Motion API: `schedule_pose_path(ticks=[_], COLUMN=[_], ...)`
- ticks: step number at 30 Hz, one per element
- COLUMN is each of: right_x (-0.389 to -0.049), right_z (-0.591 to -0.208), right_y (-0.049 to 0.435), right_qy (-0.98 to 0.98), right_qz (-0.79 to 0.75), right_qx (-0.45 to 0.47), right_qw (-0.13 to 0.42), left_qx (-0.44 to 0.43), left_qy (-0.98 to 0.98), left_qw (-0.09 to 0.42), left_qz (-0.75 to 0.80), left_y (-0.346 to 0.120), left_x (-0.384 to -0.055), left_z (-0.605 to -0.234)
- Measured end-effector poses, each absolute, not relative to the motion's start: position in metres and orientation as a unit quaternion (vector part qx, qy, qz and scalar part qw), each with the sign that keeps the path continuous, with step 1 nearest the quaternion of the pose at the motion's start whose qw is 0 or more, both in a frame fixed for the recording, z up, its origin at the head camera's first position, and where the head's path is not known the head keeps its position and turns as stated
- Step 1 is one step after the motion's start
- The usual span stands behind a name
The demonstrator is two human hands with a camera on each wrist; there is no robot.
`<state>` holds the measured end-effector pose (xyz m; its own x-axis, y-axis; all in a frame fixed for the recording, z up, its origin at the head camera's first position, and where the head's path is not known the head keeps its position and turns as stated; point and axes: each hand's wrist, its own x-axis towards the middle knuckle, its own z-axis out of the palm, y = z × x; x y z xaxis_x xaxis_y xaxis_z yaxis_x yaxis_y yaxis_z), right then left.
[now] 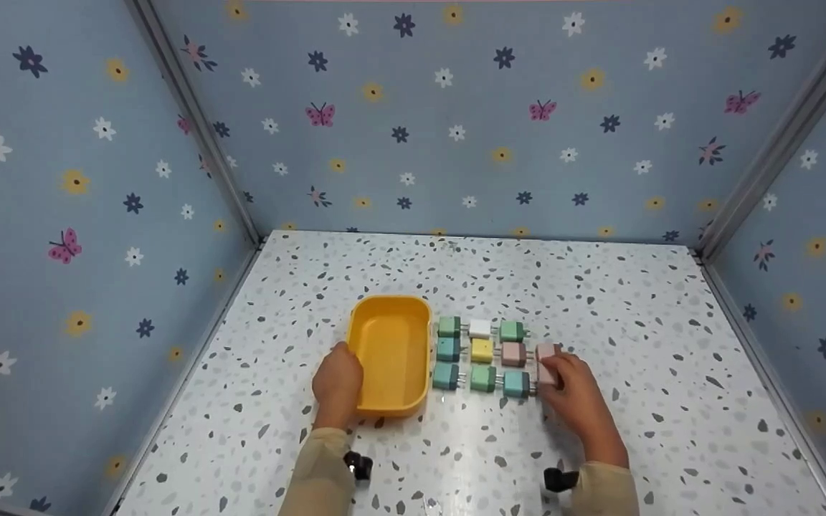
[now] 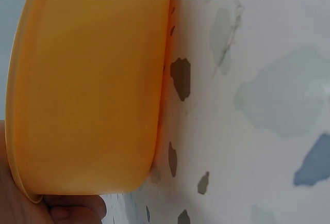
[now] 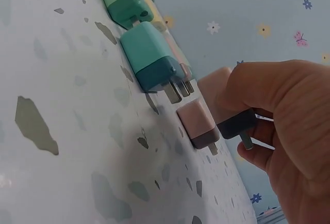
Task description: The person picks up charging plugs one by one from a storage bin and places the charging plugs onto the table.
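My left hand (image 1: 338, 380) grips the left rim of a yellow rectangular tray (image 1: 393, 351); in the left wrist view its fingers (image 2: 77, 209) curl under the rim beside the wall. Between the thumb and fingers of my right hand (image 1: 581, 401) is a pink charger plug (image 3: 214, 95), its dark end with a metal prong showing. It hangs slightly above the table. Close by, a second pink charger (image 3: 196, 118) lies on the surface. Left of it are rows of chargers, among them a blue one (image 1: 515, 383), a pink one (image 1: 513, 353) and a yellow one (image 1: 482, 350).
Several more chargers, such as a white one (image 1: 480, 328) and a green one (image 1: 449, 326), lie beside the tray's right side. The speckled table (image 1: 456, 459) meets flowered walls (image 1: 456, 165) at the back and both sides. Metal posts (image 1: 201, 129) stand at the corners.
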<state>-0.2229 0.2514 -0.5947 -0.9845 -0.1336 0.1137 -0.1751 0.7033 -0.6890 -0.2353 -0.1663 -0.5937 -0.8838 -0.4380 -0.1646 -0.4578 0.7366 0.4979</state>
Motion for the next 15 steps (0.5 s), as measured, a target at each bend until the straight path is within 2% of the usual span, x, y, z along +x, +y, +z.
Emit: schedule_pose_path(ticks=[15], right_x=[-0.220], right_z=[-0.609], right_y=[0.258], right_qy=[-0.922], right_qz=[0.381], right_qx=[0.077], right_qw=[0.007], left_qx=[-0.249], left_qy=[0.930], left_qw=[0.022], left_qz=[0.271], left_y=[-0.166], left_x=[-0.236], left_z=[-0.594])
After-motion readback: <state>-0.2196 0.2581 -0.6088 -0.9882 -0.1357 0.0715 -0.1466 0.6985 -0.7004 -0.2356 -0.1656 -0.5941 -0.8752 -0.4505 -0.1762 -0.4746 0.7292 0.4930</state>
